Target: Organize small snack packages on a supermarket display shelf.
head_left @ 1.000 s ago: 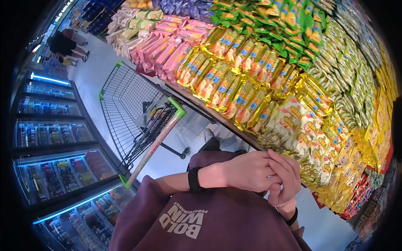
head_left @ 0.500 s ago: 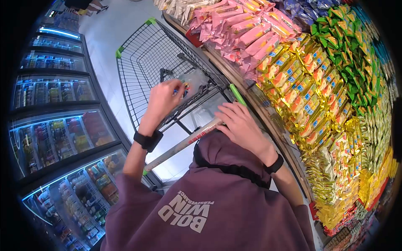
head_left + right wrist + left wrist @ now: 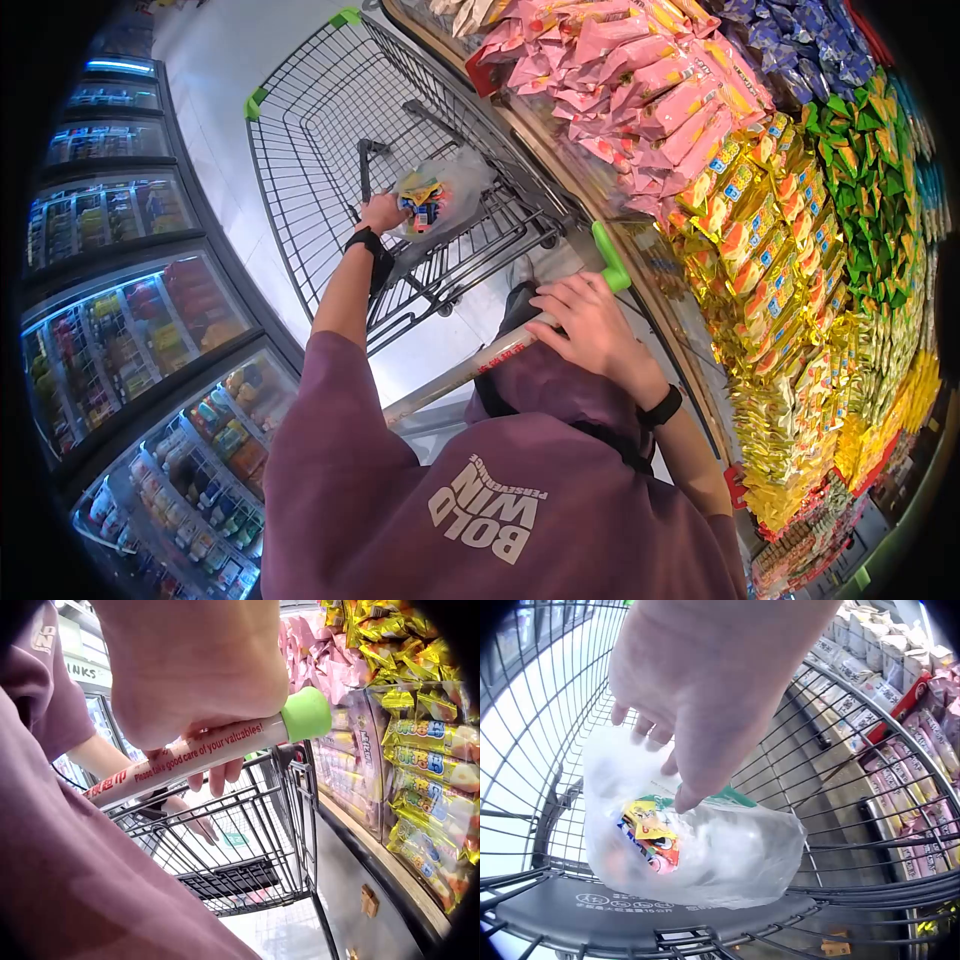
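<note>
My left hand [image 3: 383, 213] reaches down into a wire shopping cart [image 3: 320, 130], its fingers extended at a clear plastic bag [image 3: 727, 847]. Inside that bag show small colourful snack packets [image 3: 424, 203], yellow, blue and orange. Seen from the left wrist, the thumb and fingertips overlap the upper side of the bag. My right hand [image 3: 590, 325] grips the pale cart handle [image 3: 202, 759] close to its green end cap [image 3: 307, 714], with fingertips showing beneath the bar. Red lettering runs along this handle.
On the right, a display stand is heaped with pink packets [image 3: 640, 90], gold packets [image 3: 750, 230] and green packets [image 3: 870, 160], its wooden edge [image 3: 540, 150] close beside the cart. Lit glass-door freezers [image 3: 120, 340] line the left side.
The hands, clasped together a second ago, have parted. My right hand has gone to the cart handle, while the left has reached forward and down to the bag. The view has shifted towards the cart.
</note>
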